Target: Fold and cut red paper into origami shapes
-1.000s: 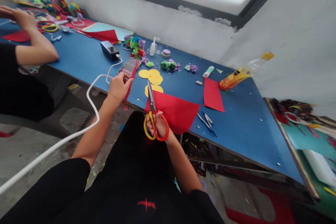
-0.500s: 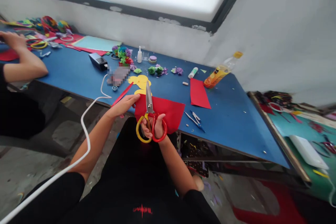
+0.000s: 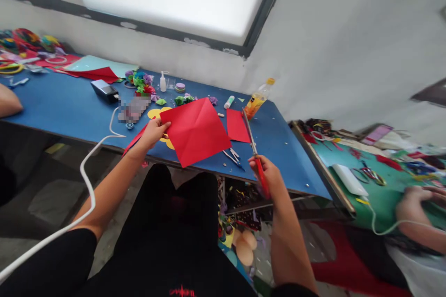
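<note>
In my left hand (image 3: 154,132) a creased sheet of red paper (image 3: 197,132) is pinched by its left corner, held over the table edge. My right hand (image 3: 268,172) grips scissors (image 3: 258,160) with red handles, apart from the paper; their blades point up and away toward the bottle. Beneath and behind the sheet lie yellow paper circles (image 3: 155,113), partly covered. A red paper strip (image 3: 134,140) lies by my left wrist. Between the sheet and the scissors are a red paper rectangle (image 3: 237,126) and a compass (image 3: 234,158) on the blue table.
An orange drink bottle (image 3: 257,100), a glue stick (image 3: 229,102) and a small white squeeze bottle (image 3: 163,82) stand or lie toward the back. A white cable (image 3: 85,174) crosses on the left from a dark device (image 3: 103,90). Other people's arms show at both sides.
The red paper has opened from a folded piece into a wider sheet. My right hand has moved right with the scissors, away from the paper. The view has turned right.
</note>
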The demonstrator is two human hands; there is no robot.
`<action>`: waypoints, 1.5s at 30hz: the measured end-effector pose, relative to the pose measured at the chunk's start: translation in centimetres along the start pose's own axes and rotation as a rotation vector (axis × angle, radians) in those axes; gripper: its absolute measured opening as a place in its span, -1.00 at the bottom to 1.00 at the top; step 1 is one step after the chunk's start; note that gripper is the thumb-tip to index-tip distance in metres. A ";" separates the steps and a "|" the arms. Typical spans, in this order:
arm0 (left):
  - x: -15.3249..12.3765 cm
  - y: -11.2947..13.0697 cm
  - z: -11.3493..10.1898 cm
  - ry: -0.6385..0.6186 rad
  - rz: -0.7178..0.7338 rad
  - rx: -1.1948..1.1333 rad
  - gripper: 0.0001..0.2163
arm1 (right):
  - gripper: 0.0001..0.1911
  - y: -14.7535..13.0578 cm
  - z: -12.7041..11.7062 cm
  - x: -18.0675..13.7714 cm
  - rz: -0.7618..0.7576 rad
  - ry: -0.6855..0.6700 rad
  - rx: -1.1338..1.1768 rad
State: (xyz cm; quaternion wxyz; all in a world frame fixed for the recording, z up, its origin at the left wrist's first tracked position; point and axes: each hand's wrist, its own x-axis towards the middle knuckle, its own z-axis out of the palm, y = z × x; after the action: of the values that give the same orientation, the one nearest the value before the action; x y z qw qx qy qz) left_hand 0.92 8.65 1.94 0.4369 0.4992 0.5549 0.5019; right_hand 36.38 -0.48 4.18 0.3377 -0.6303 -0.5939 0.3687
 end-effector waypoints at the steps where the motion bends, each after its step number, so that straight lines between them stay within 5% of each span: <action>1: 0.4 0.0 0.3 0.026 -0.004 0.005 -0.80 | -0.48 0.4 -1.8 0.6 0.073 0.150 -0.310; 5: 1.3 -0.7 1.5 0.065 -0.027 0.039 -0.76 | -0.66 2.1 -5.8 2.3 0.198 0.321 -0.621; 12: 1.3 -1.8 2.7 0.054 -0.012 0.206 -0.11 | -0.66 3.8 -5.4 4.0 0.195 0.300 -0.825; 17: 1.6 -1.4 3.1 0.005 0.191 0.483 -0.21 | -0.61 3.7 -5.3 5.0 0.157 0.246 -0.895; 25: 2.9 -2.1 0.1 -0.126 0.187 0.394 -0.26 | -0.55 4.2 -4.7 4.1 -0.021 0.368 -0.871; 29: 3.9 -1.7 -0.3 -0.215 0.128 0.280 -0.34 | -0.58 2.3 -1.7 4.7 -0.186 0.132 -0.683; 34: 6.2 -0.9 1.5 -0.200 0.107 0.238 -0.60 | -0.57 -1.7 3.4 9.9 -0.244 -0.057 -0.456; 41: 8.2 -0.5 4.3 -0.311 -0.003 0.029 -0.81 | 0.01 -1.9 7.8 19.6 -0.186 0.092 -0.090; 45: 8.9 0.0 3.5 -0.305 -0.029 -0.003 -0.84 | -0.16 -0.7 8.0 21.3 -0.215 0.062 0.067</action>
State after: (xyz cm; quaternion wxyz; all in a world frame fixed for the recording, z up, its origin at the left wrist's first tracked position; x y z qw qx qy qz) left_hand 3.36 17.87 1.69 0.5239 0.5609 0.4885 0.4150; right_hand 29.62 20.75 -0.55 0.4146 -0.5622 -0.6347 0.3303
